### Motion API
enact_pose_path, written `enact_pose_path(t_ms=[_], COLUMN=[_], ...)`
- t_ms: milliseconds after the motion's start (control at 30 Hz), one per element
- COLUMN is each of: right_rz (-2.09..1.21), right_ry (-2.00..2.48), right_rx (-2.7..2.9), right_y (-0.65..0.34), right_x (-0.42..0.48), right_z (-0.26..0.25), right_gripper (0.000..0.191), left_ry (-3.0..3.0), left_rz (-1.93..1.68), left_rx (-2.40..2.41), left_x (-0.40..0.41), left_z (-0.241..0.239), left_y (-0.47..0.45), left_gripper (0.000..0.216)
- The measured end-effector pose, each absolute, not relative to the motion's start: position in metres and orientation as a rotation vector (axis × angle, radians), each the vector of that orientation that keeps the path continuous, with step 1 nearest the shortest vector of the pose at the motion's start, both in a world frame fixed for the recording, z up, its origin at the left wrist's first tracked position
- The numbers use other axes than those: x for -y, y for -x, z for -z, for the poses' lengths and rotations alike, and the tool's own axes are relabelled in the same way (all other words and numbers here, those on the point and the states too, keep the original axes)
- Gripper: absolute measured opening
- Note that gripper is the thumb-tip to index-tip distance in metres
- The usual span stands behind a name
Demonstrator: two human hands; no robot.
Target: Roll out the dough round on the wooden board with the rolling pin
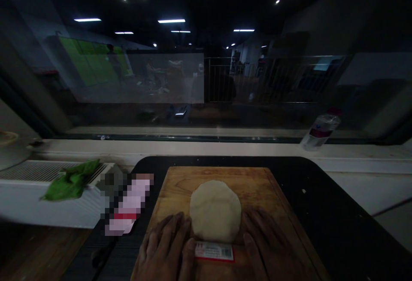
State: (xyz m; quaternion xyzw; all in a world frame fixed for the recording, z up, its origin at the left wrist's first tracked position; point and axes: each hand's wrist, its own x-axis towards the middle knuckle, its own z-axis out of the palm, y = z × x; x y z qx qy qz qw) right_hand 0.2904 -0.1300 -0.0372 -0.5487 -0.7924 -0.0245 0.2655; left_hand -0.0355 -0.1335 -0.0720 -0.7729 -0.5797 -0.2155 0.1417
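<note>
A flat, round piece of pale dough (215,212) lies on a wooden cutting board (183,182), with a faint crease across it. My left hand (165,246) rests palm down at the dough's lower left, fingers stretched forward. On the other side my right hand (270,246) lies palm down too, its fingers extended and its fingertips close to the dough's right edge. Between the two thumbs shows a white label (214,251) with a red border and a barcode, just below the dough. Whether the label sits on the board or on something under my palms, I cannot tell.
The board stands on a black tabletop (309,212) with small white crumbs. A pixelated pinkish item (131,203) lies left. Beyond are a green cloth (72,182) on a white radiator (48,201), and a water bottle (322,130) on the windowsill (225,148), before dark glass.
</note>
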Motion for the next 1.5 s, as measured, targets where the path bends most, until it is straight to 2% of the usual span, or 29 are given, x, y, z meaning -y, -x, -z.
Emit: enact_pose_path(t_ms=[400,733,1200,1500], right_rz=[0.073,-0.032,0.049,0.036], right_ry=[1.481,1.678,1.462,1.487], right_rx=[2.054,1.888,1.984,2.013], right_y=[-0.282,-0.269,-0.278,-0.28], right_x=[0.103,0.06,0.089,0.082], right_z=[0.025,0.012,0.035,0.015], right_gripper=[0.05,0.054,0.048,0.043], left_ry=[2.292,2.207,2.269,2.323], left_rz=[0.645,0.771,0.886,0.88], left_rx=[1.724,1.884,1.826,1.835], left_x=[0.125,0.108,0.109,0.11], left_z=[0.061,0.027,0.03,0.029], left_y=[0.032,0.001,0.009,0.011], left_gripper=[0.048,0.045,0.043,0.041])
